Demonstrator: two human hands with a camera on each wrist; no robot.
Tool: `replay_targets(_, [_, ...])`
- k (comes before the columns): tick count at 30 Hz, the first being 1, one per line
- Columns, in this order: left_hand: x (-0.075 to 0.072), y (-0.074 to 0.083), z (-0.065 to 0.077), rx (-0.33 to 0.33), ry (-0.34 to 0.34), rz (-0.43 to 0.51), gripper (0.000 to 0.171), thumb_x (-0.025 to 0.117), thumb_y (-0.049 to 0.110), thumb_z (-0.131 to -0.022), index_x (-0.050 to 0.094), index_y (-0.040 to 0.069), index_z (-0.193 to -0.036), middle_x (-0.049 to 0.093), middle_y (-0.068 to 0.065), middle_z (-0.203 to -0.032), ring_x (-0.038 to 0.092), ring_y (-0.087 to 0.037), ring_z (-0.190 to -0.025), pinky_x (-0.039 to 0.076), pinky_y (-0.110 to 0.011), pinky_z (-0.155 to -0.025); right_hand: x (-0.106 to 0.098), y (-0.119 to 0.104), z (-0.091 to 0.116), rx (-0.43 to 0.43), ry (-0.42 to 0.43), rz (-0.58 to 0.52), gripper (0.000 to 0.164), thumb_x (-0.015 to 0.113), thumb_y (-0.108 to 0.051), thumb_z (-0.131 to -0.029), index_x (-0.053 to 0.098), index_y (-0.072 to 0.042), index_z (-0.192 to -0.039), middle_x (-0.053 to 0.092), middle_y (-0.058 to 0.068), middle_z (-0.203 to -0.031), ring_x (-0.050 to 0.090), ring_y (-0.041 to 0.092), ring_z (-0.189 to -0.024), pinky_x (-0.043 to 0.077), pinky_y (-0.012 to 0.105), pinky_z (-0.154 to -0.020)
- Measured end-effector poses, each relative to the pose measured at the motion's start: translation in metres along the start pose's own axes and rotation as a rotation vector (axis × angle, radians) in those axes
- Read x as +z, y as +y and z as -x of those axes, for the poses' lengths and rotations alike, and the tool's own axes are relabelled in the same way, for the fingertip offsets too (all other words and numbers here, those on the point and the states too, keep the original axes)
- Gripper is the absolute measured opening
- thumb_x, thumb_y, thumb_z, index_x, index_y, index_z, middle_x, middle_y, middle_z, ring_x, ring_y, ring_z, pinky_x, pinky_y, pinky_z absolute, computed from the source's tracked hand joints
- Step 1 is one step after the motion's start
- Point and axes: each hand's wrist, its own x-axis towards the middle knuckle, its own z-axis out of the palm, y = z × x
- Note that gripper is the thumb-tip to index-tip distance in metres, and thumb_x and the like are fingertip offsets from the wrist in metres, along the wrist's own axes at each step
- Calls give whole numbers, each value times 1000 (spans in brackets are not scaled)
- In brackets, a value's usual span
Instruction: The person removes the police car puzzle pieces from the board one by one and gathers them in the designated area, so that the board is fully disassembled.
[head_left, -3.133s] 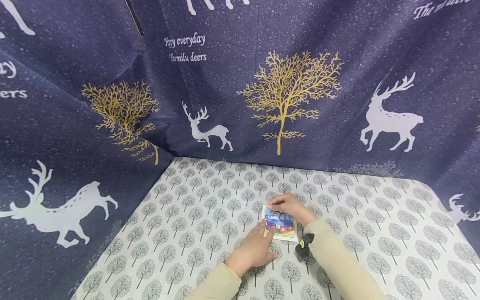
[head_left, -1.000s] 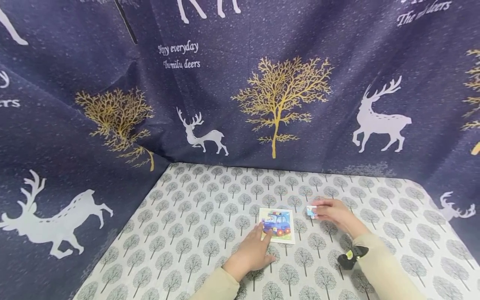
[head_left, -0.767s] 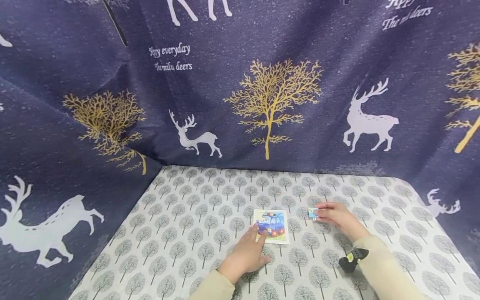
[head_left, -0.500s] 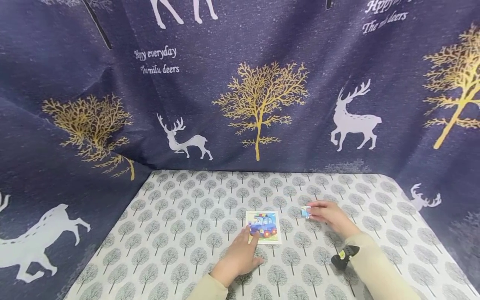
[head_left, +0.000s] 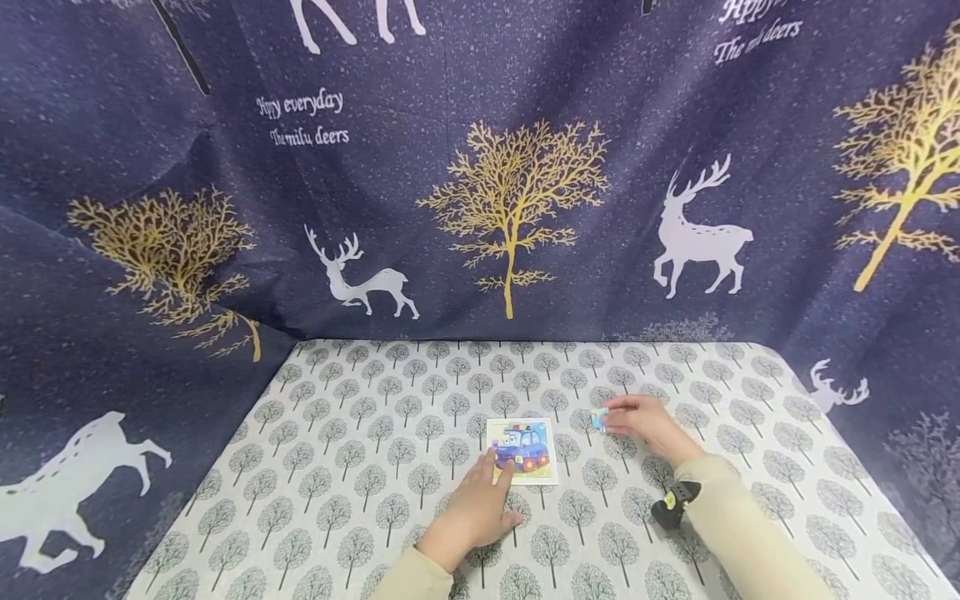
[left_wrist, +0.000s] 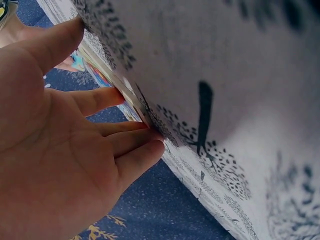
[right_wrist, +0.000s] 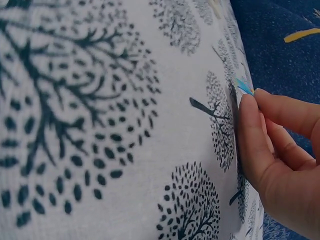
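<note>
A square, white-bordered jigsaw picture [head_left: 536,440] of a blue cartoon car lies on the cloth, seen in the head view. My left hand [head_left: 474,510] rests on its lower left side with fingers extended. In the left wrist view those fingertips [left_wrist: 152,135] meet the picture's thin edge [left_wrist: 131,102]. To the right of the picture, my right hand [head_left: 652,427] pinches a small light-blue jigsaw piece [head_left: 597,419] between thumb and fingers, low over the cloth. The right wrist view shows that piece almost edge-on, the fingertips covering part of it.
White cloth [head_left: 360,483] printed with grey trees covers the table. A dark blue curtain [head_left: 450,208] with deer and golden trees hangs behind and at the left. A small black device [head_left: 675,504] is strapped on the right wrist.
From the picture's upper edge, my right hand has moved right and now holds the piece, which has turned slightly in the fingers. The left hand stays on the picture; the head view has shifted.
</note>
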Motion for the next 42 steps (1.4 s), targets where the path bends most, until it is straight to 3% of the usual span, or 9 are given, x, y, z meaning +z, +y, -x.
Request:
replay_targets(14, [-1,0,-2,2,6,-18,76,64,46,-87,39,5,-146,26,-29,-151,30,-41,-139,30,-47,-113,6,-6,3,-96,137,411,22,64,2,-83,66,11,-104,68,21,-93,68,22,-72,59,31,-68])
replay_targets(20, [-1,0,-1,-2,-5,-17,76,64,46,-87,40,5,-146,26,-29,-151,30,-41,-139,30,-47,-113,9,-5,2,-141,135,400,26,68,-1,-84,66,8,-107,68,15,-89,67,20,-70,59,29,-65])
replay_targets(27, [1,0,0,-2,-5,-34,76,63,48,-87,39,5,-146,27,-29,-151,30,-41,-139,30,-46,-113,29,-12,0,-307,111,451,26,73,-8,-83,70,3,-107,70,12,-92,65,25,-85,57,31,-71])
replay_targets(34, [1,0,0,1,-1,-34,76,64,47,-87,40,5,-146,28,-29,-151,31,-40,-138,30,-45,-113,64,-24,-7,-367,1,399,29,69,-5,-86,67,7,-112,70,18,-100,67,28,-90,58,33,-76])
replay_targets(39, [2,-1,0,2,-2,-41,76,64,47,-88,39,5,-146,27,-28,-151,31,-40,-138,30,-45,-114,87,-27,-12,-457,-94,372,29,68,-6,-85,67,5,-112,71,10,-94,66,18,-84,57,31,-73])
replay_targets(42, [3,-1,-2,1,-6,-45,76,63,48,-88,38,6,-147,26,-28,-152,30,-40,-139,29,-44,-114,96,-27,-17,-467,-140,365,29,69,-7,-85,67,5,-112,69,6,-90,64,13,-81,57,30,-74])
